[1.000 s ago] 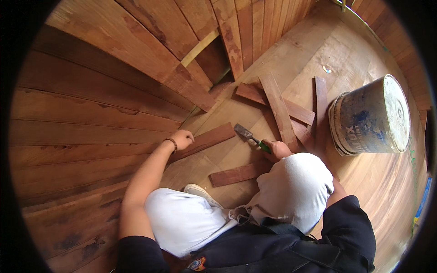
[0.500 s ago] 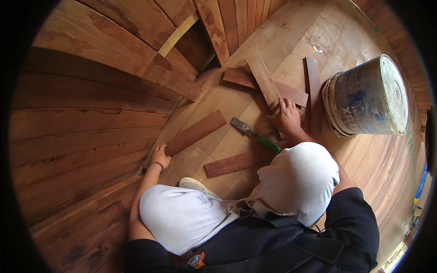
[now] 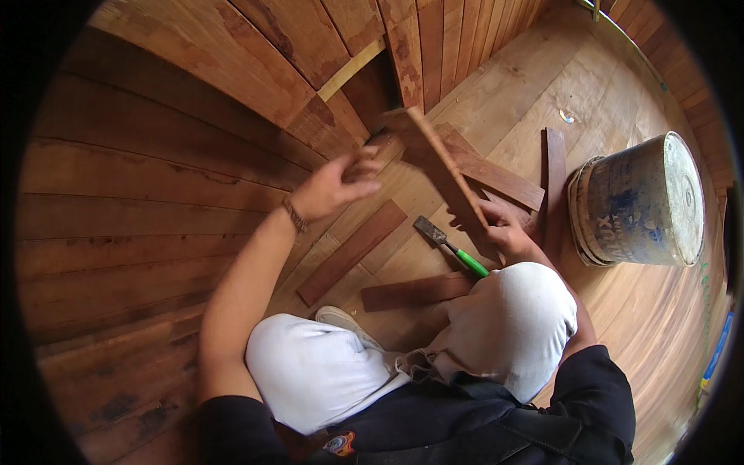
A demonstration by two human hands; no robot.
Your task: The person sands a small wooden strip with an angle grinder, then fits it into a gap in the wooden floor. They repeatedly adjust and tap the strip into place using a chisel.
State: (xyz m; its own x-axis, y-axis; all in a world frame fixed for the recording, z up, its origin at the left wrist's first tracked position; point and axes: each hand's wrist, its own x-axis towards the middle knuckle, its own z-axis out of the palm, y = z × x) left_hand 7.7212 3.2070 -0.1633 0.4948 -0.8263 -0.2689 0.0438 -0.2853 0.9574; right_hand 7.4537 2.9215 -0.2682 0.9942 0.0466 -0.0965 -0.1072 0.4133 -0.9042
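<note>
My right hand (image 3: 500,230) grips the near end of a short wooden board (image 3: 440,169), which is lifted off the floor and tilted on edge. My left hand (image 3: 339,186) is raised near the wall, blurred, its fingers apart and holding nothing; it is close to the board's far end but looks apart from it. Below the lifted board, a flat-bladed hand tool with a green handle (image 3: 463,259) lies on the floor. A reddish board (image 3: 353,252) lies to its left, and another board (image 3: 415,292) lies nearer, partly behind my right knee.
The plank wall (image 3: 147,198) rises at the left, with a dark gap (image 3: 372,87) beside a pale strip. More loose boards (image 3: 500,172) lie beyond my right hand, one narrow board (image 3: 555,182) near a paint-stained upside-down bucket (image 3: 624,203). My knees are close in front.
My right hand has lifted the light board off the pile and turned it on edge. My left hand has left the reddish board's end and risen toward the lifted one.
</note>
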